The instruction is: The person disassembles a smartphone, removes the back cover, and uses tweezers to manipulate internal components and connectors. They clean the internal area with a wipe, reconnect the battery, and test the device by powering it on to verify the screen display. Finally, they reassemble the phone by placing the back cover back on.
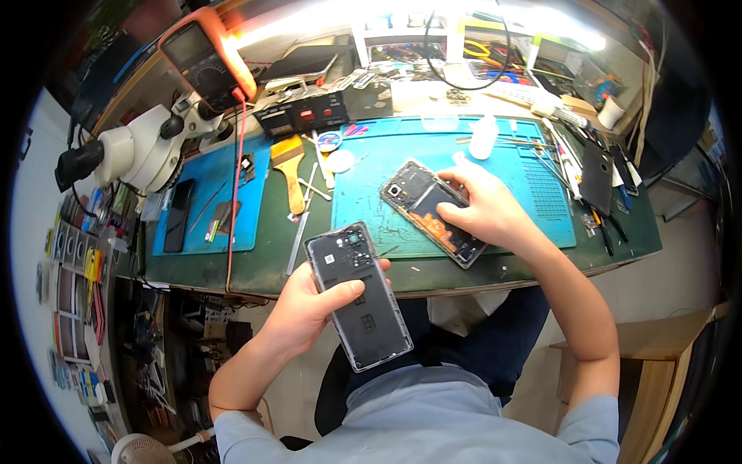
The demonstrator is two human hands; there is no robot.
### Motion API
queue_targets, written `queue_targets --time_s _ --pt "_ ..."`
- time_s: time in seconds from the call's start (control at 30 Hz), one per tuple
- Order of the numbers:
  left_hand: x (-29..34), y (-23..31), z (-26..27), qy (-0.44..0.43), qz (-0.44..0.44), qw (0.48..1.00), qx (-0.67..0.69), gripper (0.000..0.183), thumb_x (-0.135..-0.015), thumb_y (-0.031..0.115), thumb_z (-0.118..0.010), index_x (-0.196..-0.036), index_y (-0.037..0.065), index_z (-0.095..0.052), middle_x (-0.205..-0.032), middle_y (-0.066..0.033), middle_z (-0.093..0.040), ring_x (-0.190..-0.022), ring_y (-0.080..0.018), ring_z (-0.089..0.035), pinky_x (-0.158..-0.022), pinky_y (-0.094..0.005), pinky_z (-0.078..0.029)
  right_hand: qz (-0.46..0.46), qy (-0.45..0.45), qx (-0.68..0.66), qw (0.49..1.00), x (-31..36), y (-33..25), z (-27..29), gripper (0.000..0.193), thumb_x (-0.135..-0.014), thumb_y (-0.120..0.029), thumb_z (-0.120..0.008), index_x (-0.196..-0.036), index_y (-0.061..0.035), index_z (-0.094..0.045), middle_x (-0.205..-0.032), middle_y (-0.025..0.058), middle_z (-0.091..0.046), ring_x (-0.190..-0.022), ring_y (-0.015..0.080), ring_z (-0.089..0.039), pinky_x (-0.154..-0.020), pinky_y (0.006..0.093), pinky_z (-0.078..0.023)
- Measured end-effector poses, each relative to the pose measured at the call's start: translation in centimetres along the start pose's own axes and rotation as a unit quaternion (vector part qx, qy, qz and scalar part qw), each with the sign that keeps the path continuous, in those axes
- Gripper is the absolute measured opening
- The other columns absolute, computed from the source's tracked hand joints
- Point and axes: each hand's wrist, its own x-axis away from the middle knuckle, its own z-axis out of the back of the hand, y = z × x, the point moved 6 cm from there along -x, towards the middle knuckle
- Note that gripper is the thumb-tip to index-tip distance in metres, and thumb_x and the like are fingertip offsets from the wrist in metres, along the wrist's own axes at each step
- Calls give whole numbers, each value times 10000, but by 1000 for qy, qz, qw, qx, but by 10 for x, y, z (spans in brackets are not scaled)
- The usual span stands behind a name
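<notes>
In my left hand (328, 298) is a phone back cover (363, 298), its inner side up, held over the bench's front edge. The thumb lies across its middle, and the fingers wrap round underneath. On the blue repair mat (379, 147) lies an opened phone (425, 213), tilted, with its camera at the upper left and an orange patch near its lower end. My right hand (483, 205) grips the phone's right edge, thumb on its inside and fingers at the far side. Part of the phone is hidden under that hand.
A wooden-handled brush (290, 166) and a metal spatula (297, 243) lie left of the mat. A white bottle (484, 138) stands behind my right hand. Tweezers and pliers (608, 228) are at the right. A microscope (135, 151), a dark phone (179, 215) and an orange multimeter (205, 58) occupy the left.
</notes>
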Motion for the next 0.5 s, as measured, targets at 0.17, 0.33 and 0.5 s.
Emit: queue_targets --time_s 0.17,0.33,0.5 --pt "-5 -3 4 -13 -4 1000 -6 556 -946 99 -732 -1437 -2 -492 -1333 -183 -660 -1171 -278 -689 -1009 -443 -573 192 151 141 959 35 -47 5 358 -912 -203 -729 -1226 -37 -682 -1105 161 -705 -1123 302 -654 -970 451 -514" --pt "-8 -8 4 -2 -12 1000 -15 525 -950 94 -740 -1418 9 -519 -1268 -115 -686 -1133 -198 -689 -999 -382 -559 156 -77 -114 978 58 -73 -29 346 -926 -221 -753 -1192 -13 -677 -945 137 -730 -846 292 -714 -806 403 -566" --pt "-5 -9 5 9 -4 1000 -21 439 -944 95 -761 -1339 16 -587 -1221 -71 -698 -1093 -151 -683 -959 -342 -554 141 -65 -131 979 62 -71 -34 179 -923 -189 -755 -971 -18 -733 -773 113 -725 -697 269 -710 -685 386 -558"
